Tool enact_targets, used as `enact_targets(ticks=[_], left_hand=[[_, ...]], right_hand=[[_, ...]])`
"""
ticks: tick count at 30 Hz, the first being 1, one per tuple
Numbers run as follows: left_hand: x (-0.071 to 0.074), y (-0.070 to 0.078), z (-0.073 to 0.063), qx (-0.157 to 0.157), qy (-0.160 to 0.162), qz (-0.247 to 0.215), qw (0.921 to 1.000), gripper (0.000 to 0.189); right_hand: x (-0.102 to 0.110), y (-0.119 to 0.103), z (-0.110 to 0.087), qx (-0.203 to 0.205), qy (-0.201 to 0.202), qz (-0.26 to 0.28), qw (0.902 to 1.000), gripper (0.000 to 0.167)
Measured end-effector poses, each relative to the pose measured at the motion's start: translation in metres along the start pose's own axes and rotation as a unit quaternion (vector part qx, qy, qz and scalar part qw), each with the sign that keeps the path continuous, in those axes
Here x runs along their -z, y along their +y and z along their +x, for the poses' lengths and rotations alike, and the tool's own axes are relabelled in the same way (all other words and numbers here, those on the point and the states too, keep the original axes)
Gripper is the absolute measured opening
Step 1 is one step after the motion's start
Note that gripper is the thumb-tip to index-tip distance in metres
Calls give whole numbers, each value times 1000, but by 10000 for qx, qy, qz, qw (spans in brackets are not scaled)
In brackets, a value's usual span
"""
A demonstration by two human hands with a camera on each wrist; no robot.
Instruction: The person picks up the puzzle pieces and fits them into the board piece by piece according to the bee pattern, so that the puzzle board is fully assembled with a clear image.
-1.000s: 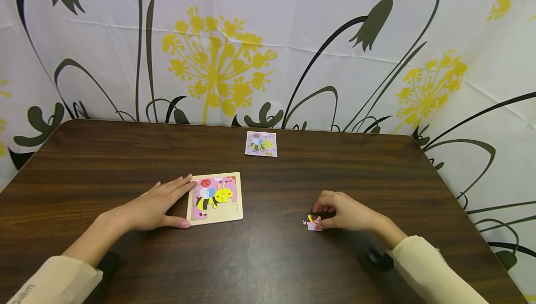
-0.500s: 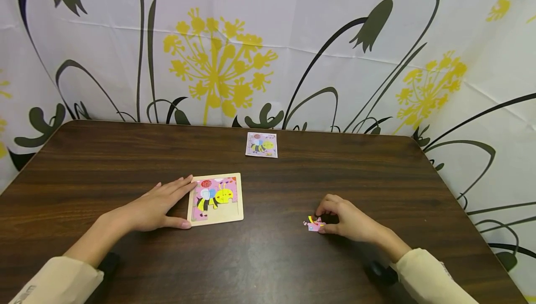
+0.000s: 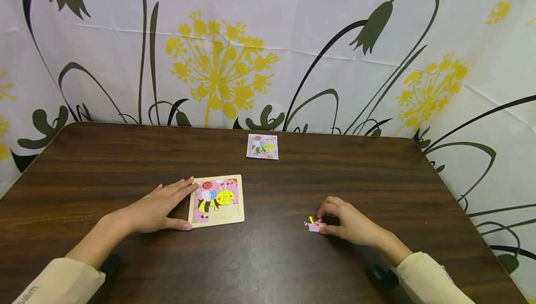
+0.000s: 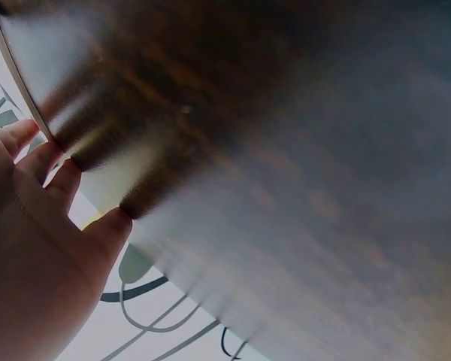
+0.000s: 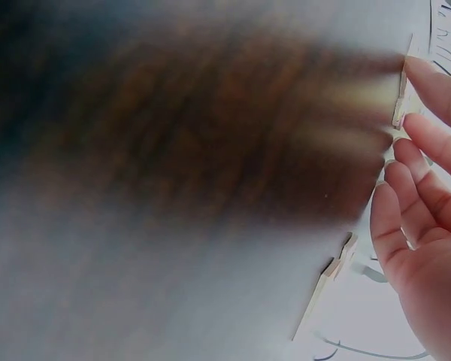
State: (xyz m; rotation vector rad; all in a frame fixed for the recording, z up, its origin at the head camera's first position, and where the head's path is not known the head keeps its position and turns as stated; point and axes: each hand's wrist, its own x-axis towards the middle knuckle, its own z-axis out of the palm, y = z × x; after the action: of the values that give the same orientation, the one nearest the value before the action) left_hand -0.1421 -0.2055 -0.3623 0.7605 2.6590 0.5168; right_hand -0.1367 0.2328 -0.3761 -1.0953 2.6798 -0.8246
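Observation:
My left hand (image 3: pixel 154 208) rests at the left side of a square wooden puzzle board (image 3: pixel 215 223), its thumb and fingertips touching the frame. Most of the bee picture (image 3: pixel 217 199) lies in the board, with bare wood at its lower right. My right hand (image 3: pixel 349 222) pinches a small pink and yellow puzzle piece (image 3: pixel 315 226) at table level between thumb and index finger. In the right wrist view, those fingertips stand at the ends of a thin piece (image 5: pixel 401 98), and another notched wooden piece (image 5: pixel 327 278) lies apart from them.
A printed bee picture card (image 3: pixel 262 146) lies near the back of the dark wooden table (image 3: pixel 268 262). Behind the table hangs a white cloth (image 3: pixel 318 10) with yellow and dark green plants.
My right hand has shifted slightly right and back toward me, uncovering more of the puzzle piece. My left hand stays on the board. The head view has tilted a little.

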Motion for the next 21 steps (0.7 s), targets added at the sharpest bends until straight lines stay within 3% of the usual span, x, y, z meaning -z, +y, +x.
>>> enact_targets(ticks=[21], left_hand=[[-1, -1, 0, -25, 37, -7, 10000, 96]], right_hand=[[-1, 3, -2, 173, 67, -66, 9998, 21]])
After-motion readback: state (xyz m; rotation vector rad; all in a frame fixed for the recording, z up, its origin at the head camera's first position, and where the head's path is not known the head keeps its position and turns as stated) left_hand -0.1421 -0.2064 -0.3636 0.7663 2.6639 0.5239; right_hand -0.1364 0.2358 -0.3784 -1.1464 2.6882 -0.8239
